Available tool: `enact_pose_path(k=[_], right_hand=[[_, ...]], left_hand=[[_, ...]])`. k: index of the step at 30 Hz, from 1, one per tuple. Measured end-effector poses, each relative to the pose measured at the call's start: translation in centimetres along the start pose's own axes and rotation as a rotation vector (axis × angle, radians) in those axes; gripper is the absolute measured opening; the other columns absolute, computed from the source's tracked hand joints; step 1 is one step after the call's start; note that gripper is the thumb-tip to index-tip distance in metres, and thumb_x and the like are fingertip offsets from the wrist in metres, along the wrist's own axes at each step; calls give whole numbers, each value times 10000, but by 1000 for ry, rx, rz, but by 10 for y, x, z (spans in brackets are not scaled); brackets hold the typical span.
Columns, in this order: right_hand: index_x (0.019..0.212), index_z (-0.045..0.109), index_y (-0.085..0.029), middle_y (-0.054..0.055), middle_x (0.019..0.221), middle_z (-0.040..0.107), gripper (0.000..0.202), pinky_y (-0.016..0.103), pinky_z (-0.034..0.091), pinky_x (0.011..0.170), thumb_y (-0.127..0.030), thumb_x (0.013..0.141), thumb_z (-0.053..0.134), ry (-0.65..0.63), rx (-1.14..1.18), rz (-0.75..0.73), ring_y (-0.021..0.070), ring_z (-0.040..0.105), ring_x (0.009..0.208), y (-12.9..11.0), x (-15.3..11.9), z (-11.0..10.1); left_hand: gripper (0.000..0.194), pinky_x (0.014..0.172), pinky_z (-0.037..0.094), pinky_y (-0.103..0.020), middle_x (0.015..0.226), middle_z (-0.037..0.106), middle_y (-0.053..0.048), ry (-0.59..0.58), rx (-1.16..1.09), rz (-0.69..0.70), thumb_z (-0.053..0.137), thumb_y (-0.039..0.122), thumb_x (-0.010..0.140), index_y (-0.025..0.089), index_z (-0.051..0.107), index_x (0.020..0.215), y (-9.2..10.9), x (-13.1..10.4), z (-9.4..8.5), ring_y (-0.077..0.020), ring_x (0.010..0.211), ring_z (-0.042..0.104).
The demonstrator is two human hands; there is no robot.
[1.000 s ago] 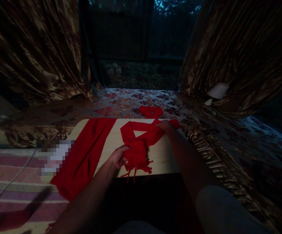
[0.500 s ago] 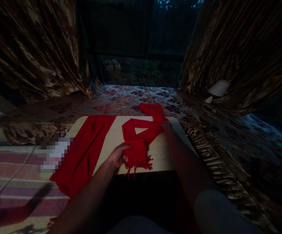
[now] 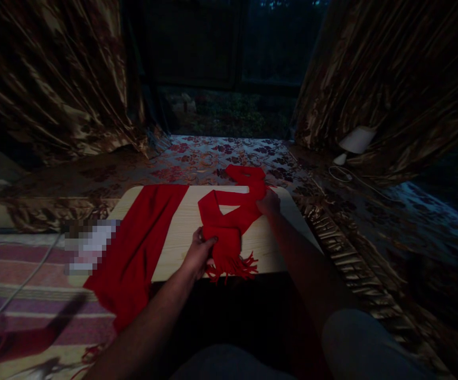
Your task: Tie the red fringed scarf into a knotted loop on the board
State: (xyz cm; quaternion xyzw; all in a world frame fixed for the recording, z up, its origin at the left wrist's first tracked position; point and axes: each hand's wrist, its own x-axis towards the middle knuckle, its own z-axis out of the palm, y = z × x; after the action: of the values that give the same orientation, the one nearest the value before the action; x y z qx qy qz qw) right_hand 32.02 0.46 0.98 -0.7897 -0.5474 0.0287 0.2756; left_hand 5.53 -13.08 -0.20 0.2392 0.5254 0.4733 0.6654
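A red fringed scarf (image 3: 223, 238) lies looped in zigzag bends on a light wooden table (image 3: 181, 232), its far loop resting beyond the table's back edge. My left hand (image 3: 202, 253) grips the fringed end near the front edge, thumb on top and fingers underneath. Farther back, my right hand (image 3: 269, 202) is closed on the same scarf where its bends meet; its fingertips are partly hidden. A second red length of cloth (image 3: 141, 237) lies flat across the table's left side and hangs over the front.
Behind the table is a patterned fabric-covered ledge (image 3: 197, 158) below a dark window. A small white lamp (image 3: 357, 140) with its cord stands at right. Left is a striped cover (image 3: 46, 295) bearing a red object with a dark round opening (image 3: 18, 345) and a cable.
My left hand has shifted slightly right with the fringed end, and the fringe now spreads to the right. My right hand has moved a little to the left along the scarf.
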Motion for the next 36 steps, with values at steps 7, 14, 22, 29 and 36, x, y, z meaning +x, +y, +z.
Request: enact_pose_path(k=[7,14,22,29,36], right_hand=[[771,622,-184,59,655,684,301,271,513,621,-437,931,587,-612,246,-20,193,689,635,-32,-71,-9],[1119,634,-241,27,946,754,506,309,583,646,-508,728,811,-757,1087,271,195,724,739,-33,-145,-7],[1167,636,-223,49,1003,782,597,429,607,809,-221,612,855,-695,1587,390,268,755,840,-55,-174,-7],[946,699,-140,80,839,782,372,400,609,743,-200,601,827,-730,1493,503,252,747,700,-56,-173,1],[978,696,-149,88,877,786,309,344,596,648,-189,674,735,-870,1502,552,225,728,701,-73,-199,1]], left_hand=[[538,361,437,-175,878,702,-57,-28,-99,-55,697,87,771,177,498,1262,3,-3,-1,-120,491,612],[143,460,555,-215,715,675,-41,-119,-304,-186,577,75,866,127,588,999,6,5,0,-127,488,633],[164,458,555,-206,712,690,-70,-166,-327,-244,484,8,889,78,614,960,13,3,11,-125,482,638],[214,518,574,-217,751,700,-47,-165,-292,-66,543,-42,796,141,587,899,12,21,4,-139,567,678],[189,461,502,-211,657,661,-24,-150,-167,-50,634,20,720,146,586,853,12,27,-9,-130,487,614]])
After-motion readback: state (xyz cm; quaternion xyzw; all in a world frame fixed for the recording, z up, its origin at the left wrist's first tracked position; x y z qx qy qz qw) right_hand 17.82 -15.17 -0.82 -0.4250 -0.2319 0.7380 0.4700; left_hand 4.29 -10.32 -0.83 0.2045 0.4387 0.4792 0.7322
